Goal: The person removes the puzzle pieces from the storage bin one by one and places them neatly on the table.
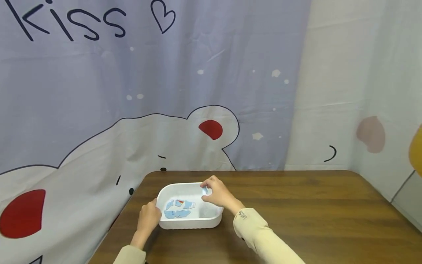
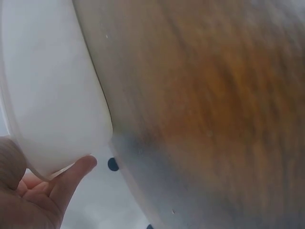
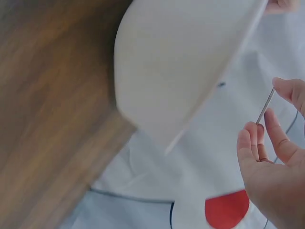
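White tub (image 1: 171, 223): rounded, upright on table's near-left part | blue paper scraps (image 1: 179, 209): flat on tub floor | one small blue scrap (image 1: 204, 191): pinched above the far rim

"kiss" with a heart outline on the curtain (image 1: 132, 73), small, possibly mirrored lettering on the sleeve cuff (image 1: 243, 215)
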`<state>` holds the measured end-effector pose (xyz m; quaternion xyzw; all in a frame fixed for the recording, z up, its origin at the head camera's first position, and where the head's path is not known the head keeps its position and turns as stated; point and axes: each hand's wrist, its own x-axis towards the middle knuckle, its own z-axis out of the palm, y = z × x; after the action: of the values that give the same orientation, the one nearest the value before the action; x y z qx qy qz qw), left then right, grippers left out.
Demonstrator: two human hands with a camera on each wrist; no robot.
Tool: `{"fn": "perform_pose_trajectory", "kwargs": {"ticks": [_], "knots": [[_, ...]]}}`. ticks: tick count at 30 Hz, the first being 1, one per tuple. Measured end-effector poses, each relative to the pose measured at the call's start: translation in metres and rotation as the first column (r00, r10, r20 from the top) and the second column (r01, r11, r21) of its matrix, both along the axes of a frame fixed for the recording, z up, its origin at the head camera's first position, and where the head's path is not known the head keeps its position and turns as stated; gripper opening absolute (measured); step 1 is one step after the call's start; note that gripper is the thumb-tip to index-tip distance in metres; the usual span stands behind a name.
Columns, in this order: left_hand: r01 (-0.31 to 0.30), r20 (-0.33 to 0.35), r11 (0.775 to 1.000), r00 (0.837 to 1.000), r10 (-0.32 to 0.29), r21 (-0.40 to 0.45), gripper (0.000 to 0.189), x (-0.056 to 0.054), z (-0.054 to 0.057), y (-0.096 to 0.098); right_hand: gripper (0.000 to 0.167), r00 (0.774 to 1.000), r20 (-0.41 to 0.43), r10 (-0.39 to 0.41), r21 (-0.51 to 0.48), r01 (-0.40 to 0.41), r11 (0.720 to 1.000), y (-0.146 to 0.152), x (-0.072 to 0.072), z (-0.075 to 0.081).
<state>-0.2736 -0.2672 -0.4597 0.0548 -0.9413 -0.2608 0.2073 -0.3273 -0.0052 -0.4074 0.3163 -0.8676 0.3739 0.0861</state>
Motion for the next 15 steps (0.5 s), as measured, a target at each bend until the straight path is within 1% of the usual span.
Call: {"fn": "perform_pose_trajectory", "kwargs": {"ticks": [4,8,12,15], "knots": [[0.004,0.013,1.0,1.0,-0.004,0.015,0.043,0.0,-0.001,0.0,0.034,0.999,-0.032,-0.032,-0.026,0.031,0.999,0.023,-0.003,0.004],[0.007,0.015,0.999,1.0,-0.008,0.047,0.041,0.0,-0.001,-0.001,0.035,0.996,-0.041,-0.078,-0.016,0.077,0.997,0.05,-0.008,0.001],[0.006,0.017,0.997,1.0,-0.007,0.075,0.04,0.0,0.0,-0.002,0.037,0.993,-0.009,-0.122,-0.007,0.122,0.993,0.075,-0.01,-0.006],[0.014,0.017,0.995,1.0,-0.016,0.096,0.04,-0.001,-0.001,-0.003,0.038,0.99,0.038,-0.136,0.016,0.135,0.991,0.089,-0.01,-0.012]]}}
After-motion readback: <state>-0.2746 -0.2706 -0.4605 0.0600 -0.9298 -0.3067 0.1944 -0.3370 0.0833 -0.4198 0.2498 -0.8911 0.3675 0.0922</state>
